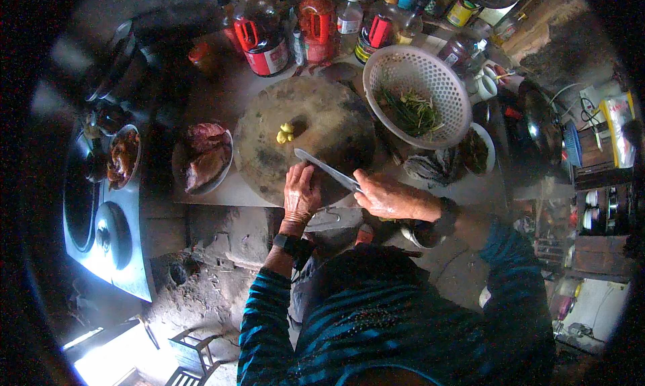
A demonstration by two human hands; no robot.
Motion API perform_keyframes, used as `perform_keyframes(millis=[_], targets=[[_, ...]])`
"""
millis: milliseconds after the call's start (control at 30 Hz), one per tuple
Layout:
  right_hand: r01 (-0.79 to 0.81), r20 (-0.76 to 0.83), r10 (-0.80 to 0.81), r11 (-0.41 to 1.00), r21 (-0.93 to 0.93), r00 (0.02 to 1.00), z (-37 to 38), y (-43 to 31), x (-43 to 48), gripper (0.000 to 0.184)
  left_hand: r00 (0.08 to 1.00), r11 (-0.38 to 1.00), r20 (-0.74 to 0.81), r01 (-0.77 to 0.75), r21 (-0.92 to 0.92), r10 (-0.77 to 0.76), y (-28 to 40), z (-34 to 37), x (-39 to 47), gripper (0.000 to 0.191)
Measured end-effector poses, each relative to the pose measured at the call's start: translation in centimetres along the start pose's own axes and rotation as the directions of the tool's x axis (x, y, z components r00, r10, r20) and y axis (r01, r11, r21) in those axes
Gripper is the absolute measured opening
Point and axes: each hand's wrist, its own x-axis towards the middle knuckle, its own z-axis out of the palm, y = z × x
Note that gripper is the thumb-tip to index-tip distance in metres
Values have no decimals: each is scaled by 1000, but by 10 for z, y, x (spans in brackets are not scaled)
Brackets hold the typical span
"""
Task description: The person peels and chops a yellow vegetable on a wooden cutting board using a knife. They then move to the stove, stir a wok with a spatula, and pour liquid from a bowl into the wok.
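Note:
My right hand [390, 197] grips the handle of a kitchen knife [327, 170]. Its blade points left and away from me, over the near part of a round, stained chopping block [267, 104]. Beside the blade, my left hand [301, 190] rests at the block's near edge with its fingers bent down. Whatever may lie beneath those fingers is hidden. A small cluster of pale yellow pieces [285, 133], perhaps ginger, sits on the block just beyond the knife tip.
Left of the block stands a bowl of raw meat [207, 167]. A tilted white colander [375, 91] with green stalks [415, 114] overlaps the right side. Bottles and jugs [317, 28] line the back. A dark cloth [428, 168] and a bowl of dark food [476, 149] lie right.

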Motion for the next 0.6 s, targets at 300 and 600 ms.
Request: perform_keyframes(millis=[300, 600], targets=[[-69, 27, 67, 994, 87, 997, -2, -3, 17, 26, 1000, 1000, 16, 17, -13, -17, 1, -2, -2, 22], [384, -142, -630, 619, -684, 763, 24, 3, 16, 30, 1000, 1000, 10, 27, -5, -27, -2, -1, -4, 28]])
